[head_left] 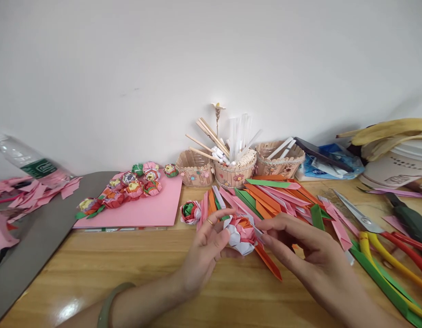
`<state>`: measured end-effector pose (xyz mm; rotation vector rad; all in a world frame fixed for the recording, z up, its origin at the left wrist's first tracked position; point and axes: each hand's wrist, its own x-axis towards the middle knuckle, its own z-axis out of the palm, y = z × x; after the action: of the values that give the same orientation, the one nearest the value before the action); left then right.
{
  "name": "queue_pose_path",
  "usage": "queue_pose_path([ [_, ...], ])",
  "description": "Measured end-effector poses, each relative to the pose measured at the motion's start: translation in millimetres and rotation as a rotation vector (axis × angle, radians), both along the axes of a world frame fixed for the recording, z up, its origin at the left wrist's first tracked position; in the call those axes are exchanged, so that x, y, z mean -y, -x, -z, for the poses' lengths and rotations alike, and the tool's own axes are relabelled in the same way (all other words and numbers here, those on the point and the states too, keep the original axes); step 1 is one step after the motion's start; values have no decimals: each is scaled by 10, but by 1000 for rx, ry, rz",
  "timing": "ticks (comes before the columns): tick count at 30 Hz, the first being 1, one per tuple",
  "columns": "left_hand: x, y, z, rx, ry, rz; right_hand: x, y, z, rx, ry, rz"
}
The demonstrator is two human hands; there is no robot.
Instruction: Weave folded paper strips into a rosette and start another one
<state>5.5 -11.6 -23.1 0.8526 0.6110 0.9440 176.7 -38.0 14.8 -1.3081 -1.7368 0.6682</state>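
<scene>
My left hand [207,241] is closed round a folded paper flower [243,232] with an orange and pink middle and whitish outer petals. At the flower's right side, my right hand [300,250] pinches a whitish edge of its paper between thumb and fingertips. Whether that edge is a petal or a separate strip cannot be told. Just beyond my left hand sits another paper flower [190,212], green and red inside pink and white. Folded paper strips [265,200] in orange, pink, green and white lie heaped behind both hands.
Several finished paper flowers [132,187] rest on pink paper [152,212] at left. Decorated wooden baskets [234,174] with sticks line the wall. Scissors [368,221] and a dark green tool [405,216] lie right. A bottle [26,157] and pink scraps [40,193] lie far left.
</scene>
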Motion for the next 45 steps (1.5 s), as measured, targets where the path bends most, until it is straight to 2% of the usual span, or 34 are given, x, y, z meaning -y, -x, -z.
queue_pose_path([
  [3, 4, 0, -1, -8, 50, -3, -20, 8, 4, -45, 104, -34],
  [7, 7, 7, 15, -19, 60, 5, -18, 9, -8, -94, 182, -11],
  [20, 3, 7, 37, -100, -8, 58, 17, 4, 37, 37, 151, -121],
  [31, -10, 9, 53, -91, -35, 112, 7, 35, 63, 103, 49, -12],
  [39, -18, 1, 38, -76, -15, 106, 16, 22, 97, 189, -22, -34],
  [45, -22, -5, 19, -84, 34, 64, -4, 20, 101, 137, -5, -35],
])
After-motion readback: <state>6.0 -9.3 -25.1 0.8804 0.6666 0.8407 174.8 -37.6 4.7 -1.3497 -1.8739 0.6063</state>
